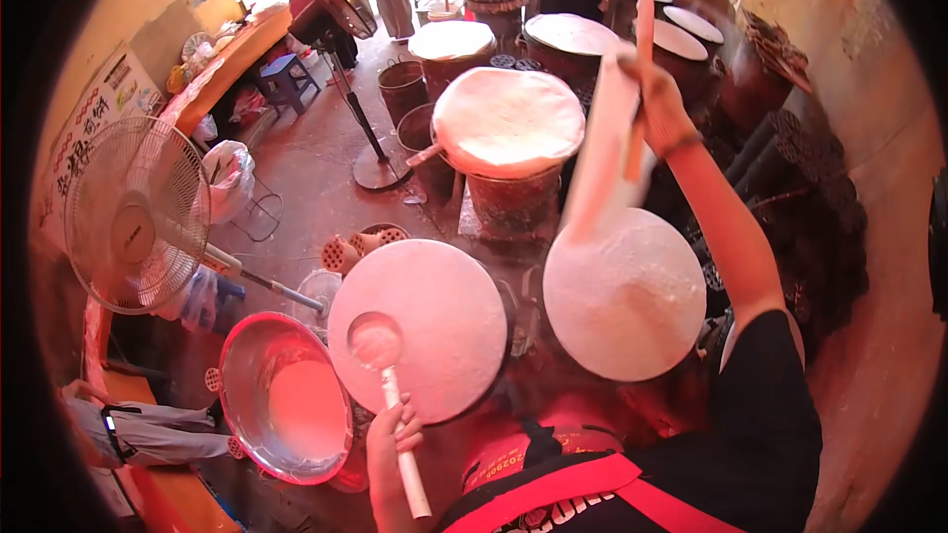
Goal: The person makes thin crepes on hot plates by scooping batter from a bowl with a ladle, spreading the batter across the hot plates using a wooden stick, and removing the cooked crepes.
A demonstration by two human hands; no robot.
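Okay, left hand (393,424) is curled round the handle of a ladle (391,390), bowl on the left griddle (439,311); right hand (660,104) clenches a wooden stick (646,10), with a pale sheet (604,143) hanging beside it, low end at the right griddle (637,321). Sheet's probably light, limp, tears easily: hold along the top edge; ladle looks stiff, so mid-handle. Count: one ladle, one stick, one sheet, two griddles directly ahead, one basin (237,365), two fans (133,227).
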